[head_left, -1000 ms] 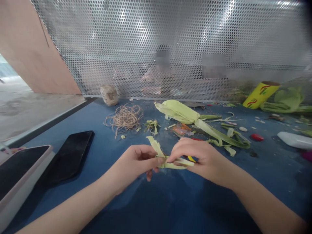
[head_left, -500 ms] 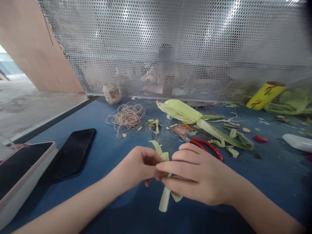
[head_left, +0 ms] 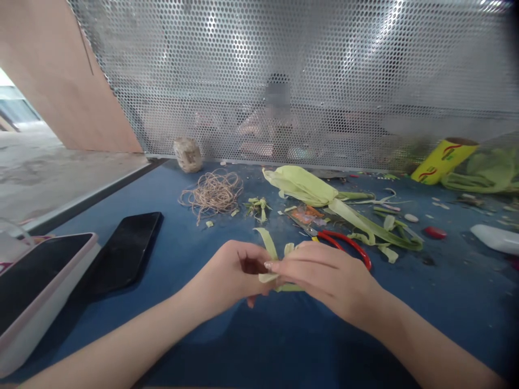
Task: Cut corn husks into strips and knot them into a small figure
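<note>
Some thin green leaf strips [head_left: 266,242] poke out between the person's two hands, right at the middle of the clock. I see the left hand [head_left: 239,273] pinching them with thumb and fingers. The right hand [head_left: 332,278] has its fingers closed on them too. From there, red scissors [head_left: 326,234] lie at two o'clock, a big green husk [head_left: 306,186] at one, brown string [head_left: 214,193] at eleven and a black phone [head_left: 125,251] near nine, all on the blue table [head_left: 227,346].
</note>
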Demonstrator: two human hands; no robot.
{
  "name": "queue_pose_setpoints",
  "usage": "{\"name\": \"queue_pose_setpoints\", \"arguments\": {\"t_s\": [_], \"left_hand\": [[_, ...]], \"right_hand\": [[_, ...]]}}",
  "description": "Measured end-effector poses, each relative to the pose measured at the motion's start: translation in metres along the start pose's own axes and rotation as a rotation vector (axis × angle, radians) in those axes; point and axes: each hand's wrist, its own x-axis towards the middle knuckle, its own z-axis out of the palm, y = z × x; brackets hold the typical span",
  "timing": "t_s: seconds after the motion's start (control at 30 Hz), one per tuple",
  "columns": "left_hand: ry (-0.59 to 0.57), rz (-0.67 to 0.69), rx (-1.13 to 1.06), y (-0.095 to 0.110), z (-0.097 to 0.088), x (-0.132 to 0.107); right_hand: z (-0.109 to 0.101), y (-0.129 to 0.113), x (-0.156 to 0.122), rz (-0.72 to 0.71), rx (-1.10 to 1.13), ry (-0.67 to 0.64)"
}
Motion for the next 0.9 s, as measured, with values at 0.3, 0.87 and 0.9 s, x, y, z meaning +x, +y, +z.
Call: {"name": "queue_pose_setpoints", "arguments": {"t_s": [0.3, 0.87, 0.9], "left_hand": [[0.004, 0.023, -0.062, 0.004, 0.006, -0.003], [-0.042, 0.082, -0.030, 0.002, 0.007, -0.003], [-0.032, 0.079, -0.005, 0.003, 0.007, -0.004]], "right_hand": [[0.009, -0.015, 0.011, 0.572, 0.202, -0.006], [0.009, 0.002, 0.002, 0.191, 0.161, 0.149], [0.008, 0.001, 0.002, 0.193, 0.172, 0.141]]}}
